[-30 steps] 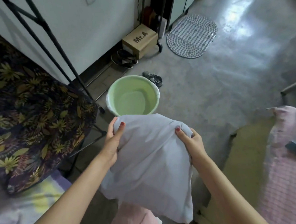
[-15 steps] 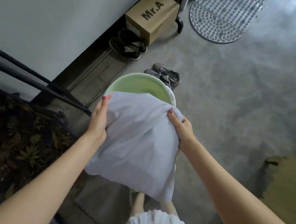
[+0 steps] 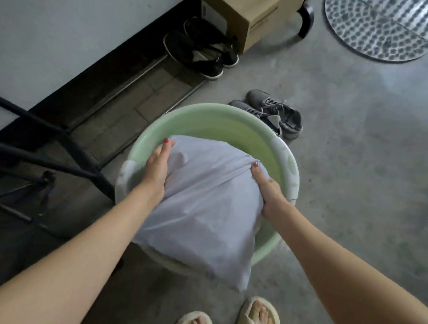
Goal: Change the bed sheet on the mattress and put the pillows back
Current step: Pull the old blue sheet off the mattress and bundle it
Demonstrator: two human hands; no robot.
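Observation:
A bundled pale grey-white bed sheet [image 3: 205, 206] lies over the near side of a light green plastic basin [image 3: 234, 128] on the concrete floor. Its lower end hangs over the basin's near rim. My left hand [image 3: 158, 168] holds the bundle's left side, thumb on top and fingers tucked against the fabric. On the bundle's right side, my right hand [image 3: 268, 192] grips the cloth with the thumb on top. The far half of the basin shows bare green inside. No mattress or pillow is in view.
Grey sneakers [image 3: 272, 115] sit just behind the basin. Black shoes [image 3: 201, 52] and a cardboard box [image 3: 248, 15] stand by the wall, with a round patterned mat [image 3: 383, 27] at the top right. Black metal bars [image 3: 47, 153] cross the left. My feet in cream slippers [image 3: 257, 317] stand below.
I have stepped up to the basin and bent down. The sheet bundle has gone from held in the air to resting in the basin, both hands still on it.

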